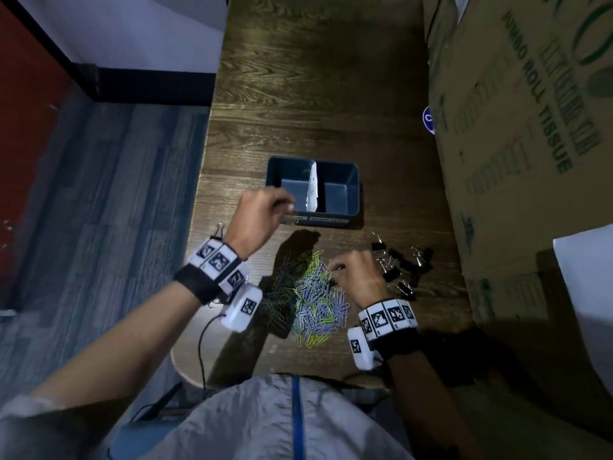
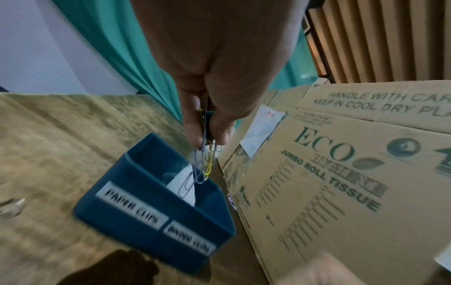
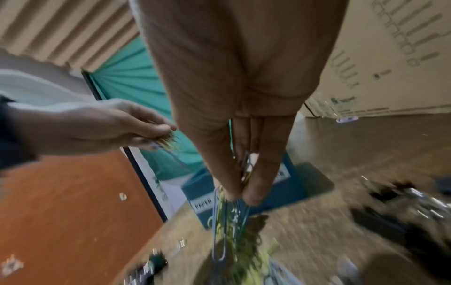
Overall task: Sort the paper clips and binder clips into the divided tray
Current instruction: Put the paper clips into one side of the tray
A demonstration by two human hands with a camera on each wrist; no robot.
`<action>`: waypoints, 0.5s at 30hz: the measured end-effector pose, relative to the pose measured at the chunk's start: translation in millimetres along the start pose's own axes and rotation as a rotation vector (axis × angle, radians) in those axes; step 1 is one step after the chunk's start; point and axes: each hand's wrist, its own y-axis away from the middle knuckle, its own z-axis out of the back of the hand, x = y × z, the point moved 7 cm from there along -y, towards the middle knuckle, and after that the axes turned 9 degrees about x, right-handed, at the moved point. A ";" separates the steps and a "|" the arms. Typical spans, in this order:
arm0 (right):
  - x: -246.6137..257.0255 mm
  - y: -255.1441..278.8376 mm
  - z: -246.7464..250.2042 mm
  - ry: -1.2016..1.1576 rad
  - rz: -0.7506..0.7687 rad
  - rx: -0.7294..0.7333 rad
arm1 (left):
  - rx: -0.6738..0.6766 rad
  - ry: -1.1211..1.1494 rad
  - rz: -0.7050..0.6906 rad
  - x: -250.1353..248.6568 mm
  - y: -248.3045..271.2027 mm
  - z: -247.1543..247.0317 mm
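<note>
A loose heap of coloured wire paper clips (image 1: 311, 293), yellow-green, lilac and dark, lies on the dark wood-grain table (image 1: 298, 94) just in front of the person. Beyond it stands the dark blue plastic divided tray (image 1: 353, 194), split by a white paper divider (image 1: 312, 185); its near wall carries two white labels, the left reading "PAPER CLIPS" (image 2: 131, 204), the right one too blurred to read for sure. Both compartments show bare floor in the head view. A scatter of black binder clips (image 1: 403, 267) lies to the right of the heap, and one more binder clip (image 1: 220, 230) sits near the table's left edge.

The left hand (image 1: 257, 217) hangs over the tray's left near corner, its fingertips pinching a small bunch of linked clips (image 2: 200, 171) that dangles above the tray. The right hand (image 1: 356, 277) is down at the right edge of the heap, thumb and fingers closed on a tangled cluster of clips (image 3: 229, 217).

A large brown cardboard box (image 1: 517, 127) printed "JUMBO ROLL TISSUE" stands on the right.
</note>
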 end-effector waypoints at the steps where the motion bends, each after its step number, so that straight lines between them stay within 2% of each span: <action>1: 6.3 1.6 7.6 -0.017 0.011 -0.007 | -0.031 0.000 0.002 0.0 -13.0 7.7; 4: 23.5 3.7 28.0 -0.061 0.059 -0.025 | -0.071 0.028 0.066 8.8 -48.6 17.0; 7: 48.6 5.6 53.5 -0.068 0.171 -0.065 | 0.018 0.167 0.225 30.6 -60.7 5.8; 9: 66.1 1.1 72.1 -0.074 0.215 -0.091 | 0.044 0.184 0.274 40.3 -47.8 -2.7; 12: 93.8 -14.0 105.5 -0.096 0.282 -0.185 | -0.001 0.047 0.230 44.4 -9.9 -10.8; 15: 117.6 -38.4 127.7 -0.042 0.297 -0.261 | 0.168 -0.040 0.254 60.5 29.9 -43.2</action>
